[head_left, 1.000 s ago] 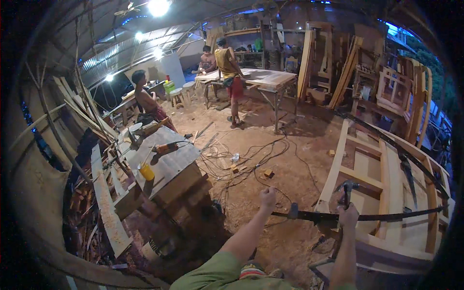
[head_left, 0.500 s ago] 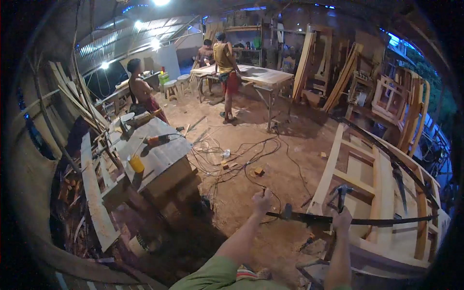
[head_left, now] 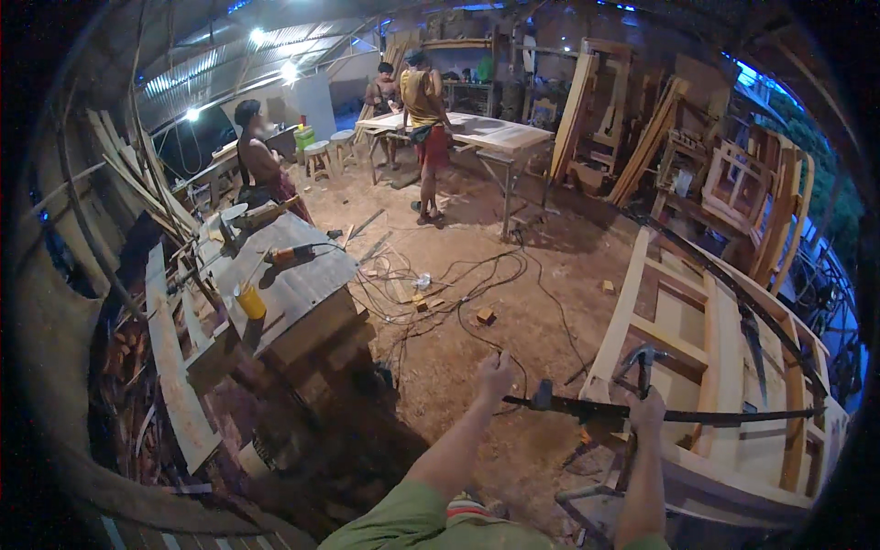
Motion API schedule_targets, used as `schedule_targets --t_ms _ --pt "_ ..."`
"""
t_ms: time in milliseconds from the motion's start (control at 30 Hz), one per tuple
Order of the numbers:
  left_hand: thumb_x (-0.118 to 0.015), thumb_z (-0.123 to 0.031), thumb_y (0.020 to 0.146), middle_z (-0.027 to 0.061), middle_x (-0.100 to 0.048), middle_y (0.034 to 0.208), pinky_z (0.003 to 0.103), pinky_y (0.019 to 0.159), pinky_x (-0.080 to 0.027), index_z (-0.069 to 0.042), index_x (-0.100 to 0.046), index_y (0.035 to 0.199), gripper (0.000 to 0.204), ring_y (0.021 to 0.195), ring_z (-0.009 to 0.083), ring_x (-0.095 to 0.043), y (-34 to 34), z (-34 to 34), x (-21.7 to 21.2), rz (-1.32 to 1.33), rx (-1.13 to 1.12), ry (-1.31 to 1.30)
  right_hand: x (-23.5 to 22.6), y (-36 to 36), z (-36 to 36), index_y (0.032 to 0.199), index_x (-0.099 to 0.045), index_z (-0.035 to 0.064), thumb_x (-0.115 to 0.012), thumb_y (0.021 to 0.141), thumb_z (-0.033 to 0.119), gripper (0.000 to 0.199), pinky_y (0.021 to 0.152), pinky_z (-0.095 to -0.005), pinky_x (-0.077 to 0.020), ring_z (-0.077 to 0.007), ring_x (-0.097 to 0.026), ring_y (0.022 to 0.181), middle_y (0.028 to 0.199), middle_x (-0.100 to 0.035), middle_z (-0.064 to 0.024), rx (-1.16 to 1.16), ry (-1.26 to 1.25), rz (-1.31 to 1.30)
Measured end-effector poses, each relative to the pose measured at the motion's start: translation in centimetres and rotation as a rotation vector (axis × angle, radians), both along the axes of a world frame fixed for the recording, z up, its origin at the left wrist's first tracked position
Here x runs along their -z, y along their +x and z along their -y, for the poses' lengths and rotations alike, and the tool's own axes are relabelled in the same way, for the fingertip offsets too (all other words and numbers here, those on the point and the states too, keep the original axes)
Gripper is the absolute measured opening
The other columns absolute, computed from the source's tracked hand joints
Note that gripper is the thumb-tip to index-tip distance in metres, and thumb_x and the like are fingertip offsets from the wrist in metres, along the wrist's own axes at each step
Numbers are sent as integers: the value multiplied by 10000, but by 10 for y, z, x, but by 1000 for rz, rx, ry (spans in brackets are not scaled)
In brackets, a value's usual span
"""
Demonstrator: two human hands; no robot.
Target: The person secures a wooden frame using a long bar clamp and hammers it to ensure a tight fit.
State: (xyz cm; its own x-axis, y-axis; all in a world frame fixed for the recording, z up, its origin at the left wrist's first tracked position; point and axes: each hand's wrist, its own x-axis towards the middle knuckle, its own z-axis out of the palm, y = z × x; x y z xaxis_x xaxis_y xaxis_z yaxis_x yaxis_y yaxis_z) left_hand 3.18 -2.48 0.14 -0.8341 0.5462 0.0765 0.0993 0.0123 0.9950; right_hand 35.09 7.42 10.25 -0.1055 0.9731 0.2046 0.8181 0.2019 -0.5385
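Note:
My right hand (head_left: 647,412) is wrapped round the handle of a claw hammer (head_left: 645,356), whose metal head points up. Just beyond the near end of a long black bar (head_left: 701,417), my left hand (head_left: 495,377) is closed; a thin dark tip shows above its fingers, but what it grips is unclear. The bar looks like a clamp, with a dark block (head_left: 542,395) near its left end. It lies across a pale wooden panel frame (head_left: 674,332) on the right and passes behind my right hand.
Cables (head_left: 513,266) and wood offcuts (head_left: 485,316) lie on the dirt floor. At left stands a workbench (head_left: 291,284) with a power tool (head_left: 290,255) and a yellow container (head_left: 248,301). Several people, one in a yellow top (head_left: 421,99), are near a far table (head_left: 500,133). Boards lean along the walls.
The view has shifted slightly, so the bench and far table appear a little further left. The hammer head has tilted slightly; both hands stay closed in nearly the same places.

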Motion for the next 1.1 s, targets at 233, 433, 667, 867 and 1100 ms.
schedule_targets --t_ms 233,433,667,867,1100 --pt "-597 -262 894 -40 -479 530 252 425 -313 -100 -512 574 369 458 68 -444 17 18 -60 272 104 193 7 11 -1 879 -611 0 -728 722 313 369 784 -476 -477 -420 -618 860 866 -646 -231 -2 55 -2" --pt "-620 -263 880 -32 -482 518 283 413 -311 -80 -541 590 352 458 77 -459 3 16 -57 328 24 63 1 2 9 837 -585 -6 -727 717 301 359 753 -481 -477 -420 -615 831 821 -632 -235 -13 119 11" --pt "-625 -233 863 -37 -423 471 333 416 -296 -21 -501 546 401 439 78 -392 -5 4 -11 20 62 80 5 -7 -2 817 -580 -11 -704 730 302 348 745 -469 -479 -420 -617 802 783 -626 -238 -1 61 -8" --pt "-584 -204 876 -20 -421 464 326 421 -302 -10 -512 559 378 452 87 -409 5 14 -19 -476 72 11 20 9 -13 814 -579 -16 -708 732 304 355 742 -469 -483 -419 -619 786 789 -627 -239 2 132 31" --pt "-648 -175 796 57 -561 656 341 492 -376 -79 -567 686 167 576 167 -516 7 3 44 -346 55 -153 9 6 3 1014 -648 12 -713 754 371 448 788 -465 -501 -399 -645 890 893 -667 -229 -30 -37 -93"
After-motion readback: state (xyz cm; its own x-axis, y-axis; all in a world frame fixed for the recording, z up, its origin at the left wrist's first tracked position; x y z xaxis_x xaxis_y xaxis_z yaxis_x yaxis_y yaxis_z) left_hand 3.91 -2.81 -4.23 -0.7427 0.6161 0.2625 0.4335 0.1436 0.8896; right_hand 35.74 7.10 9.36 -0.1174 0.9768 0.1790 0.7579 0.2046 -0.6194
